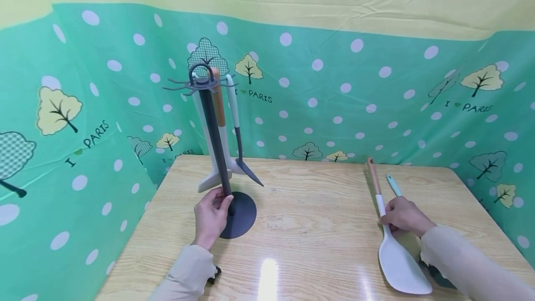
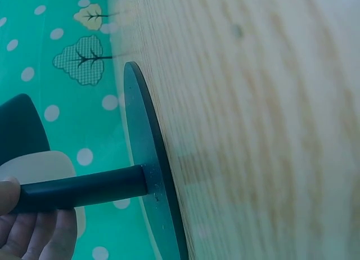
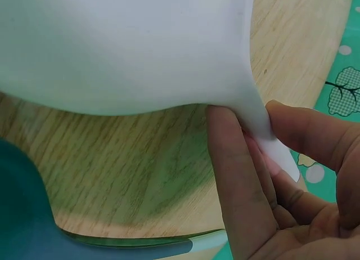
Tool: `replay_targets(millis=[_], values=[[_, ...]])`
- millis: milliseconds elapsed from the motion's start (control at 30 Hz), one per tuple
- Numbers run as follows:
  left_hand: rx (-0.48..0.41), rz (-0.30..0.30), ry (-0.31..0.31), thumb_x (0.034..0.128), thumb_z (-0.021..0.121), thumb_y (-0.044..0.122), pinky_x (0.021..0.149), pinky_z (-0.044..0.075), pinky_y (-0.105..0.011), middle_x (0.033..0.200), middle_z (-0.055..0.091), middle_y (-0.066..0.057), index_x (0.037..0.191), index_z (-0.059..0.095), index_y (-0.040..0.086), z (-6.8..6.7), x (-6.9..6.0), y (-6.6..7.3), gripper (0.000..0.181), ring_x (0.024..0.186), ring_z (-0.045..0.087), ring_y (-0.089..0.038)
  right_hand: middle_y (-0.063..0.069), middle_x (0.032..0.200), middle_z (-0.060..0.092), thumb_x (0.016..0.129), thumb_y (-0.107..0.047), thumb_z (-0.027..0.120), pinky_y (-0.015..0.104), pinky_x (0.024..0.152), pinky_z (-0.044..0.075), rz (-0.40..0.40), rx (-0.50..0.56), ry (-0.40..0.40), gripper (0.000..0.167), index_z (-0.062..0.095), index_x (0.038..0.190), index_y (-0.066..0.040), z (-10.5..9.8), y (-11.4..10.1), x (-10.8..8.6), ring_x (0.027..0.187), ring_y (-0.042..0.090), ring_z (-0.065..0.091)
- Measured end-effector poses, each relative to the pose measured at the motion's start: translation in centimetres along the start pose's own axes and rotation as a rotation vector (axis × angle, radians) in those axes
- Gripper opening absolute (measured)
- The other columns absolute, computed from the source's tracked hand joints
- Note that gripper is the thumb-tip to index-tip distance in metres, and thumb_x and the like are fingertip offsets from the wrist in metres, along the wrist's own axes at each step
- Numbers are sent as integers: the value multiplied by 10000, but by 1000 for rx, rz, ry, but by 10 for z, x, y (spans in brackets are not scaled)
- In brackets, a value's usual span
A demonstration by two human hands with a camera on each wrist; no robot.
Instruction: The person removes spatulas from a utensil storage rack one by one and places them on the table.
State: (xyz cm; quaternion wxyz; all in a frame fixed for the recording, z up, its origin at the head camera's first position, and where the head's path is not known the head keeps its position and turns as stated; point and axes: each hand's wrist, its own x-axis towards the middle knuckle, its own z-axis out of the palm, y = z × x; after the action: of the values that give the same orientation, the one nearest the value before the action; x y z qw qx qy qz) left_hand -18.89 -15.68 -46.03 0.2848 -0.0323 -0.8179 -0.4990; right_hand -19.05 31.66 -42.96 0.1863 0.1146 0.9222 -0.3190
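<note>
My left hand (image 1: 212, 212) grips the lower pole of a black utensil stand (image 1: 215, 138), just above its round base (image 2: 143, 153). From the stand's hooks hang a utensil with a brown handle and white lower part (image 1: 220, 110), a mint-handled one with a dark flat head (image 1: 240, 152), and another pale one partly behind the pole. At the right, my right hand (image 1: 403, 217) pinches the neck of a white spatula (image 1: 401, 266) between thumb and fingers. Its broad blade points toward me, its brown handle end away. In the right wrist view, the blade's edge shows above the tabletop.
Beside the spatula lies a utensil with a mint handle (image 1: 393, 185) and dark head (image 3: 19, 187), partly hidden by my right forearm. A small black object (image 1: 214, 275) is by my left sleeve. Patterned green cloth (image 1: 317, 106) hangs behind the wooden table (image 1: 309, 208).
</note>
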Motion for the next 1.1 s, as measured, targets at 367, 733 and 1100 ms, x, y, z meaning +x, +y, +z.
replay_targets(millis=[367,733,1100], values=[[-14,2,-3,824,742,41,657,578,-336,880,701,-103,988,695,23,0,0,-1,171,722,696,-204,113,670,584,808,-34,680,319,540,558,0,-38,-12,163,536,750,14,-1,-2,4,587,183,578],[-35,25,11,810,748,12,649,572,-275,863,701,-103,964,697,18,1,0,-1,163,709,694,-199,118,672,566,805,-28,679,316,532,562,14,-58,-18,143,552,778,33,1,-2,9,578,188,584],[-47,18,14,811,749,18,652,542,-169,868,702,-109,976,694,11,1,0,0,175,711,694,-203,133,675,562,798,-10,673,305,521,558,8,-89,-19,139,545,775,39,1,-3,10,571,191,594]])
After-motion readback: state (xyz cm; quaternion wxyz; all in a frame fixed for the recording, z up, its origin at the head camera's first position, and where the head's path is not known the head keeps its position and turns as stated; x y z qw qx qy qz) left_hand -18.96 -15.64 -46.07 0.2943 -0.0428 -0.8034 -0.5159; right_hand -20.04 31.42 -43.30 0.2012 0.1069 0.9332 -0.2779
